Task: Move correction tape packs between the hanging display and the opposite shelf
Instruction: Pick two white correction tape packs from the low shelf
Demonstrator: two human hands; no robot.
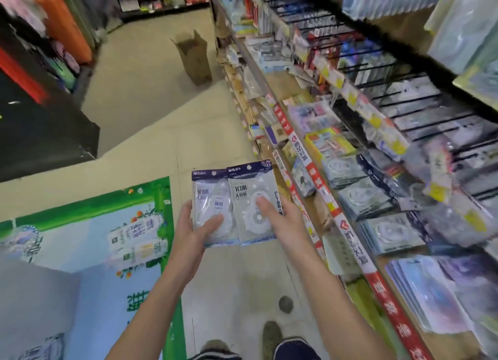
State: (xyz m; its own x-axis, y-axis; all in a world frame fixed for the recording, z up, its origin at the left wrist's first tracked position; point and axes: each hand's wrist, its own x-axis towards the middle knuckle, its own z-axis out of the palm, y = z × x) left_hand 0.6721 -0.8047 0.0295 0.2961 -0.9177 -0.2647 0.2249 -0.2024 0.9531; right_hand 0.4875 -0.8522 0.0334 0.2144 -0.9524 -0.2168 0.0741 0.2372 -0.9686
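I hold two correction tape packs side by side over the aisle floor. Each is a clear bag with a dark blue header and a white round dispenser inside. My left hand (pixel 192 231) grips the left pack (pixel 208 195), thumb across its lower front. My right hand (pixel 280 219) grips the right pack (pixel 252 195), thumb lying on the dispenser. The right pack overlaps the left one slightly. On the right, a shelf (pixel 350 219) carries stacks of similar packs (pixel 363 198), and above them a hanging display (pixel 420 95) of black hooks holds more packaged goods.
An open cardboard box (pixel 195 57) stands on the floor farther down the aisle beside the shelf. A green and blue floor advert (pixel 107 238) lies at the left. A black display base (pixel 45 133) juts out at left. My shoes (pixel 272 340) show below.
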